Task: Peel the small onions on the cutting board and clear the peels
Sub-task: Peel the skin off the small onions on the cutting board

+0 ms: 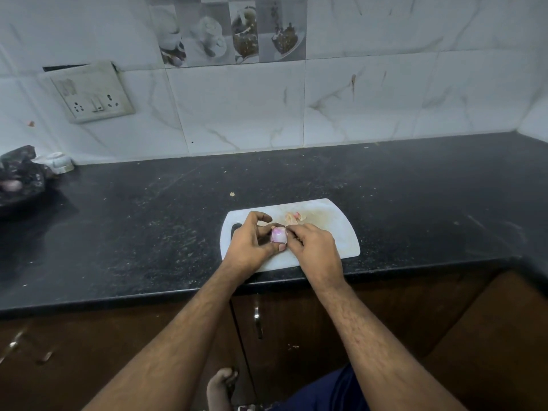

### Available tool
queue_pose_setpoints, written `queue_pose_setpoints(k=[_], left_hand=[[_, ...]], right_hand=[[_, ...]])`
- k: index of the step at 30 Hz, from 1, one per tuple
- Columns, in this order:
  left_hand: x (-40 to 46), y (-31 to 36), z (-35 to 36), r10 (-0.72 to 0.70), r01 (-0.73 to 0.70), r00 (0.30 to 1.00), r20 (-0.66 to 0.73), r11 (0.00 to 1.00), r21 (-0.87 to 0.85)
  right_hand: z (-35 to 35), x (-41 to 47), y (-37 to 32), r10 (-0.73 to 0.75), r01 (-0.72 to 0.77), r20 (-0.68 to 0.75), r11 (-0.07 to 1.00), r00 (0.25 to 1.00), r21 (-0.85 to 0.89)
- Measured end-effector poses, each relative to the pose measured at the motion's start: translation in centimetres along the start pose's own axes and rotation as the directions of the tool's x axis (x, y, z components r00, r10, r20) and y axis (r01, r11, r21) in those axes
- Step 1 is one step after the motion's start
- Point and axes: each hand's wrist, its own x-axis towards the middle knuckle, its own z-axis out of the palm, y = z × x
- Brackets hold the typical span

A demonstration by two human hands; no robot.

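A small pale purple onion is held just above the white cutting board. My left hand grips it between thumb and curled fingers. My right hand touches the onion's right side with its fingertips pinched against it. A small heap of loose peels lies on the board behind the hands. No other onions are visible on the board.
The board lies near the front edge of a black speckled counter. A dark plastic bag with onions and a small white object stand at the far left. A socket plate hangs on the tiled wall.
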Motion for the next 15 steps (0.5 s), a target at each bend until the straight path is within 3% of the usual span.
queue_pose_setpoints(k=[15], left_hand=[[0.27, 0.02, 0.35, -0.010, 0.010, 1.000, -0.024, 1.000, 0.003]], right_hand=[[0.40, 0.41, 0.03, 0.199, -0.196, -0.054, 0.979, 0.978, 0.061]])
